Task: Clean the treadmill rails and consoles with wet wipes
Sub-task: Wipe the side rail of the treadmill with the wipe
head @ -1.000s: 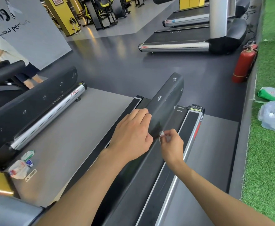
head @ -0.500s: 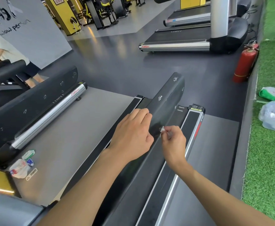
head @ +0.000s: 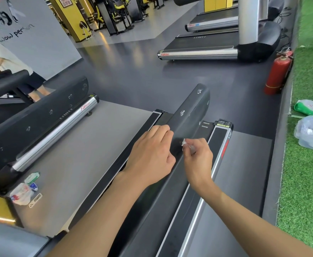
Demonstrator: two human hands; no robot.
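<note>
the step in hand looks like wiping the black rail (head: 190,112): the left hand (head: 152,156) braces it, fingers curled over its top edge, the right hand (head: 198,160) pinches a small wadded wipe (head: 186,143) against its side, and the next stroke probably calls for firm pressure along it.

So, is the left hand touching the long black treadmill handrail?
Touching. The head view shows the left hand resting on the long black treadmill handrail, fingers curled over its top, no gap.
</note>
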